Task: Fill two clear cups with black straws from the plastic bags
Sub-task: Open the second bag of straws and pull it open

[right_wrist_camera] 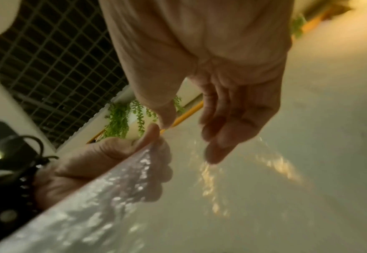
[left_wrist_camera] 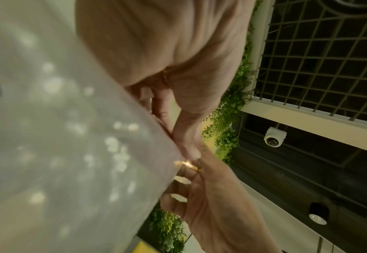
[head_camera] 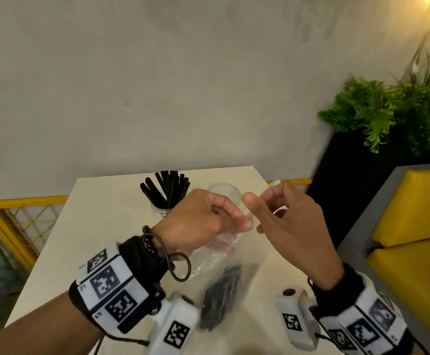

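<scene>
Plastic bag (head_camera: 224, 285) of black straws: 6 o'clock, held above counter (head_camera: 101, 226); left hand (head_camera: 203, 221) and right hand (head_camera: 285, 226) pinch its mouth. Filled cup (head_camera: 164, 201) 11 o'clock, empty cup (head_camera: 225, 193) 12. Step: opening bag. Next: part mouth, withdraw straws.

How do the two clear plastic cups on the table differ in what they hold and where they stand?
The left clear plastic cup is packed with black straws; the right clear plastic cup looks empty. The left cup stands in full view, while the right cup is partly hidden behind the left hand. Both stand upright on the white table.
</scene>
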The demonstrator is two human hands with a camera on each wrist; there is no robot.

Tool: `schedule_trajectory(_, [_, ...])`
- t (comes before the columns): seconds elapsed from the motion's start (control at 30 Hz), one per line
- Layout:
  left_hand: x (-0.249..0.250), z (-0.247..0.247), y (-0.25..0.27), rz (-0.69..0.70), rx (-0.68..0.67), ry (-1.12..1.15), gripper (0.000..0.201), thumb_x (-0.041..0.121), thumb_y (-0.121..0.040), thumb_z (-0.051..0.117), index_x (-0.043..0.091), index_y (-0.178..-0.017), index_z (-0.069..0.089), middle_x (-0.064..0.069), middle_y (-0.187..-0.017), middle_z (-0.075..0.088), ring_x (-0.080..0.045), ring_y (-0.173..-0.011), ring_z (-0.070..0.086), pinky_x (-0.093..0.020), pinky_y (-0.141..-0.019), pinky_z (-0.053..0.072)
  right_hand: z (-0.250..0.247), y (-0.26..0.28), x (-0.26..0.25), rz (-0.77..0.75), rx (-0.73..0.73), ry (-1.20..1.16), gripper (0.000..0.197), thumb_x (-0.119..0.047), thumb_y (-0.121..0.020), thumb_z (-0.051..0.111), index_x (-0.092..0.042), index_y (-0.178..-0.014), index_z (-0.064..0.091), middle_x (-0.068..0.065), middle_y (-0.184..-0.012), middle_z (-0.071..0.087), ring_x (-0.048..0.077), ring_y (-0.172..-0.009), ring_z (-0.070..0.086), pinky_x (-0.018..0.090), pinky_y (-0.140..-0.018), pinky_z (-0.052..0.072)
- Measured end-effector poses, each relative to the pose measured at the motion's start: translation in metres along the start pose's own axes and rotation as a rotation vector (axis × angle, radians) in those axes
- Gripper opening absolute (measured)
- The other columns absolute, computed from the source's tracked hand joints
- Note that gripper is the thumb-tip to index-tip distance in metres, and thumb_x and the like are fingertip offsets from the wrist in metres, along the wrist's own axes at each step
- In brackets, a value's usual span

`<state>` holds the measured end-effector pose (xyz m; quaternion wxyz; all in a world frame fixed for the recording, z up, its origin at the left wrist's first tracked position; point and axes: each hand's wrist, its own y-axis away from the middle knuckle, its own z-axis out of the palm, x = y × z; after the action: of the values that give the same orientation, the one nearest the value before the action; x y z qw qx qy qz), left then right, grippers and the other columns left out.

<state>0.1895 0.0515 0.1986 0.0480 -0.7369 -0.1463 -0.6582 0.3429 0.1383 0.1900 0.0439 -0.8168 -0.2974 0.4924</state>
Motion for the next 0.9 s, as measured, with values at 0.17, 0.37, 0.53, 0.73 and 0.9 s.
schedule_trajectory(0.17, [-0.015,0.014,0.002,0.011,-0.059,0.057,0.011,0.004,-0.080,0.081,0.005,-0.073,0.072,0.008,-0.051,0.062,-0.001,-0.045,0.058,-0.015,-0.045,0.050,0.007,0.004,0.004,0.158,-0.198,-0.293,0.007,-0.023,-0.090,0.070,-0.018,-0.087,0.067,0.003,-0.060,0.069,0.016,-0.052,0.068,0.044,-0.062,0.063])
schedule_trajectory(0.37, [-0.020,0.017,0.008,-0.099,-0.103,0.249,0.043,0.042,-0.067,0.080,0.006,-0.085,0.065,-0.004,-0.075,0.065,-0.015,-0.070,0.071,-0.044,-0.076,0.065,0.006,0.006,0.011,0.184,-0.203,-0.437,0.014,-0.002,-0.083,0.075,-0.013,-0.092,0.074,0.008,-0.060,0.069,0.016,-0.058,0.064,0.032,-0.068,0.055])
schedule_trajectory(0.53, [-0.025,0.015,0.007,-0.107,0.017,0.228,0.056,0.049,-0.083,0.066,-0.005,-0.099,0.064,-0.009,-0.070,0.068,-0.018,-0.067,0.070,-0.038,-0.067,0.066,0.012,0.014,0.005,0.147,-0.319,-0.473,0.023,-0.006,-0.069,0.087,-0.016,-0.086,0.074,0.009,-0.060,0.064,0.012,-0.054,0.061,0.019,-0.056,0.050])
schedule_trajectory(0.73, [-0.028,-0.023,0.009,-0.023,0.100,0.181,0.030,0.004,-0.095,0.064,0.010,-0.067,0.054,-0.017,-0.068,0.066,-0.019,-0.059,0.071,-0.028,-0.051,0.059,-0.005,-0.008,0.026,0.069,-0.160,-0.327,0.032,0.000,-0.072,0.084,-0.015,-0.079,0.057,-0.001,-0.055,0.052,0.009,-0.046,0.052,0.017,-0.049,0.043])
schedule_trajectory(0.9, [-0.016,-0.053,0.007,0.118,0.248,-0.566,0.021,0.003,-0.092,0.060,0.019,-0.090,0.046,-0.011,-0.082,0.064,-0.027,-0.061,0.069,-0.038,-0.061,0.061,-0.033,-0.015,0.021,-0.415,-0.399,0.271,0.038,0.004,-0.087,0.066,-0.031,-0.076,0.056,-0.007,-0.087,0.056,0.017,-0.076,0.055,0.019,-0.062,0.045])
